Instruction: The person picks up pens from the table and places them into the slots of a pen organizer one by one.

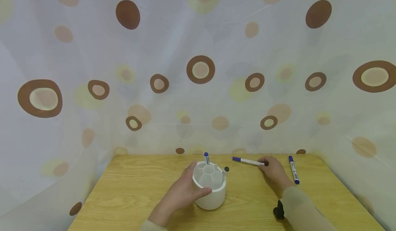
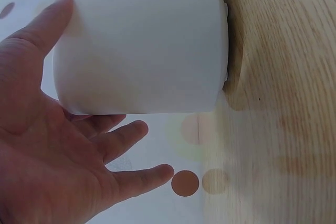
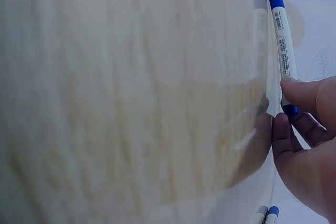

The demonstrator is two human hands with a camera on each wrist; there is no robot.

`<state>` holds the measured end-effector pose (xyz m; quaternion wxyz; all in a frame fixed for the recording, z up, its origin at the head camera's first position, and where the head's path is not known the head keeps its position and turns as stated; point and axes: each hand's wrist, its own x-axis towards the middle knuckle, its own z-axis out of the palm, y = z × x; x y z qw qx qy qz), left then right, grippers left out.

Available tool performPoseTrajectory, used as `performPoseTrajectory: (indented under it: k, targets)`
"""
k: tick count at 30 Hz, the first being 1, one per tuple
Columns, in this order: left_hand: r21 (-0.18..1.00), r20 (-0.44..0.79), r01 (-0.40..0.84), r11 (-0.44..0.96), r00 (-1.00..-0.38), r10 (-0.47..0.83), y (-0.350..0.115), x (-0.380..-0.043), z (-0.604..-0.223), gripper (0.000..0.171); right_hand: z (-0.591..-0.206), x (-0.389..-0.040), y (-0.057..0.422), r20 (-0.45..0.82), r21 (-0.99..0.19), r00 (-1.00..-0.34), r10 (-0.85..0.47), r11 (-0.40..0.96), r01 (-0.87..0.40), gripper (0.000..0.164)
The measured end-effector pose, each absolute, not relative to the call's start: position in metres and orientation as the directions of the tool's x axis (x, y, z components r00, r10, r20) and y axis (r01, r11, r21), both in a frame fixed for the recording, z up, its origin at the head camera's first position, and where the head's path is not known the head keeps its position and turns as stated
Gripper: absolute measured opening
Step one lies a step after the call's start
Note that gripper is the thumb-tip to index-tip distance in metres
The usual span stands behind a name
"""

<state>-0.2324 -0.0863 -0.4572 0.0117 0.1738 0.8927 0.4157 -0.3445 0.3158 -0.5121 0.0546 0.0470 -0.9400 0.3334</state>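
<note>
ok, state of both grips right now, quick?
Left grip: closed, holding the white cylindrical compartmented holder by its side.
Right grip: closed, pinching one end of a slim white marker with blue ends.

A pale, creased sheet [image 1: 173, 35] rises behind the far edge of the yellowish wood-grained bench [image 1: 136, 189] and flanks its left and right edges. Brown ovals [image 1: 128, 14], pale-centred rings [image 1: 200, 69] and peach spots [image 1: 220, 123] pattern it; a small dark oval [image 1: 300, 151] sits near the bench's far right corner.
</note>
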Motion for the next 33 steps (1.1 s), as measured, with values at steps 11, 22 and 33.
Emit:
performPoseTrajectory:
  k: [11, 22, 33]
  targets:
    - [0.744, 0.130, 0.305, 0.595, -0.939, 0.319, -0.085, -0.232, -0.458, 0.110, -0.513, -0.332, 0.315, 0.103, -0.722, -0.995, -0.006, 0.687, -0.079, 0.030]
    - [0.738, 0.143, 0.319, 0.594, -0.935, 0.324, -0.085, -0.232, -0.459, 0.108, -0.510, -0.320, 0.319, -0.008, -0.838, -0.997, 0.071, 0.544, 0.045, 0.039]
    - [0.758, 0.111, 0.278, 0.590, -0.946, 0.303, -0.080, -0.230, -0.460, 0.117, -0.494, -0.293, 0.299, 0.068, -0.866, -0.996, 0.052, 0.499, -0.033, 0.046]
